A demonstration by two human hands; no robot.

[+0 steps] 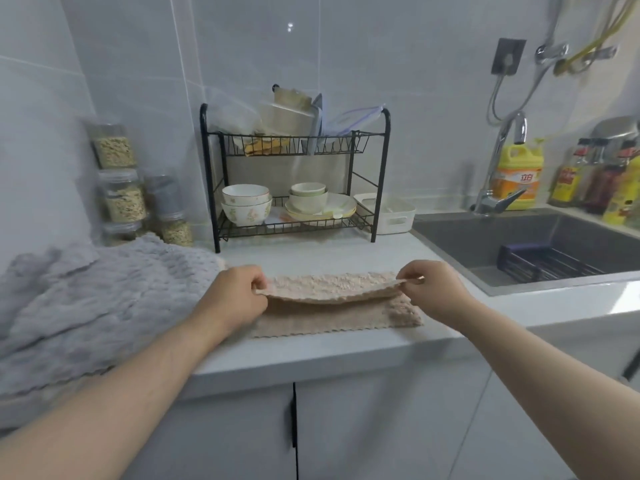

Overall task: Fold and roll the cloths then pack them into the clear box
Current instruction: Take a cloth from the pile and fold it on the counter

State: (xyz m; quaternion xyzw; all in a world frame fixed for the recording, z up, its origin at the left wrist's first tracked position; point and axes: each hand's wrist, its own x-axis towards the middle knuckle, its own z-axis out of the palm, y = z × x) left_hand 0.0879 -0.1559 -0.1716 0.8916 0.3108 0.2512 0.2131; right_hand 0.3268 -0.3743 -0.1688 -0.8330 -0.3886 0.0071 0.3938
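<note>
The left hand [239, 299] pinches the left end of the raised edge of the beige, nubby-textured rectangular cloth [332, 289], with its fingers curled round that edge. The right hand [433, 292] pinches the opposite end of the same edge between thumb and fingertips.

Between the two hands the lifted edge hangs in a shallow sag just above the lower layer of the cloth. That layer lies flat on the white table [311, 355], below both hands and on the person's side of them. The step in hand appears to be a lengthwise fold.

**Handling**
- The cloth looks light, soft and limp, with no stiffness of its own.
- Take hold at the two ends of one edge, both at once, and keep light tension so the edges align.
- The textured pile should grip rather than slip.
- There is no breakage risk.

**Surroundings**
- Left of the left hand, just beside the forearm, lies a heap of grey fluffy cloth [97, 299], not yet folded.
- Beyond both hands stands a black wire dish rack [209, 174] holding bowls.
- Right of the right hand is a dark grey sink [485, 237].
- No clear box can be identified.
</note>
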